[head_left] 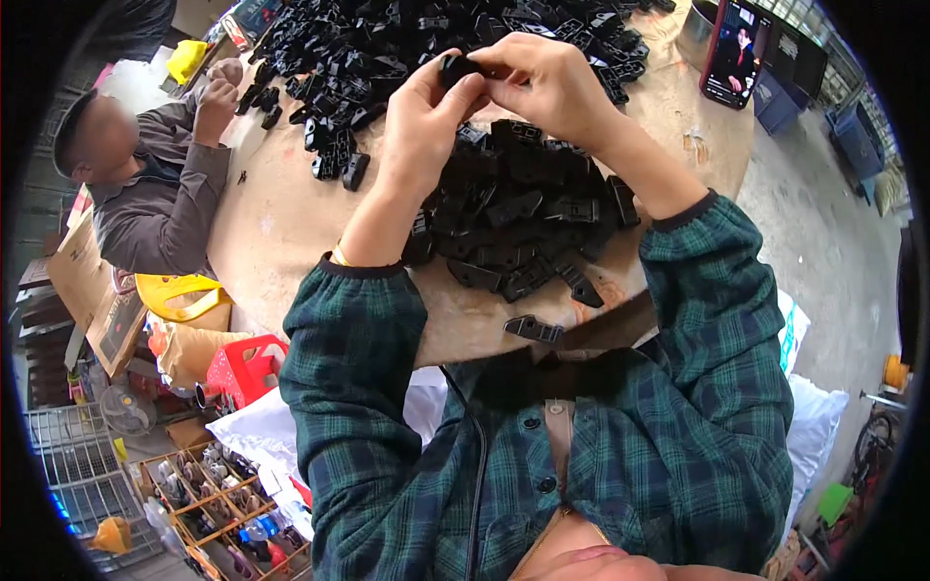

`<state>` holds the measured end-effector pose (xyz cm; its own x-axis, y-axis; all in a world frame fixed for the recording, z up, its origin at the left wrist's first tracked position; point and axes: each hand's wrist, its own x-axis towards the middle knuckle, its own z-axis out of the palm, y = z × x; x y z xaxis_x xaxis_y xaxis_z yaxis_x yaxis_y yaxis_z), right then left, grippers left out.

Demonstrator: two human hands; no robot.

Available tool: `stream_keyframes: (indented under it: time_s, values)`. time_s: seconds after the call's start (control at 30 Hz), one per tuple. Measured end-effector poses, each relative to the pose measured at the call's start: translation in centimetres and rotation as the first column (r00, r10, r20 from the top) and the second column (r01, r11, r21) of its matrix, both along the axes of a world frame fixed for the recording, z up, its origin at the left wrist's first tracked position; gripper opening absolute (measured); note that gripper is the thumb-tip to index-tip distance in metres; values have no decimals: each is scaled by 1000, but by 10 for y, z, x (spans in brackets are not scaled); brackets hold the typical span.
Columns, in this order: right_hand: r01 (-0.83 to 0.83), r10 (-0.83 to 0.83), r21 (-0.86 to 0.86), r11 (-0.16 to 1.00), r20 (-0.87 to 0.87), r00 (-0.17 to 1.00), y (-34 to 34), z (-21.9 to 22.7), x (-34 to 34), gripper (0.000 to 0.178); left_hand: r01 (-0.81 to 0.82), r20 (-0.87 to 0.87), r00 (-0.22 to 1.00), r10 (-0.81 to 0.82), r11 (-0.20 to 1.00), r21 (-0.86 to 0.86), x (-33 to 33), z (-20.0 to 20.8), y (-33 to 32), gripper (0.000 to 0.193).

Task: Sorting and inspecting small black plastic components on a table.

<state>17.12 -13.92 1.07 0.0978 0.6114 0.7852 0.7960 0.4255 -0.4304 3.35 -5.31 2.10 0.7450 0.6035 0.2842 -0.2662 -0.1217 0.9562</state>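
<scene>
Both hands are raised over the table, close together. A small black plastic part (455,70) is pinched between the thumb and fingers of my left hand (418,124). My right hand (550,89) is closed too, its fingertips meeting the right side of the same part and partly covering it. Below the hands lies a pile of similar black plastic parts (513,208), between my forearms. A single black part (534,329) rests apart from it near the table's front edge. Beyond my hands spreads a larger heap of black parts (329,58).
The rounded table (276,218) curves in front of me. At the far right a phone (736,53) stands upright, beside a dark box (790,63). Across the left side sits another person (160,194), hands raised over the table. A red plastic stool (242,368) is at lower left.
</scene>
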Motion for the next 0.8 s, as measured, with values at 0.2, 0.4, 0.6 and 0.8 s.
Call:
stream_keyframes:
  time_s: [0.2, 0.4, 0.6, 0.8]
  values:
    - [14, -30, -144, 989, -107, 994, -7, 8, -7, 36, 36, -54, 998, -41, 996, -86, -7, 0, 10, 23]
    - [-96, 68, -121, 988, -216, 974, -9, 8, -4, 32, 22, -28, 999, -26, 993, -114, -7, 2, 10, 29]
    - [46, -54, -53, 998, -146, 988, -12, 16, -14, 31, 33, -36, 999, -37, 994, -108, -10, 6, 8, 30]
    - [46, -49, -39, 998, -91, 995, -12, 17, -10, 29, 22, -44, 999, -26, 996, -89, -5, 7, 6, 29]
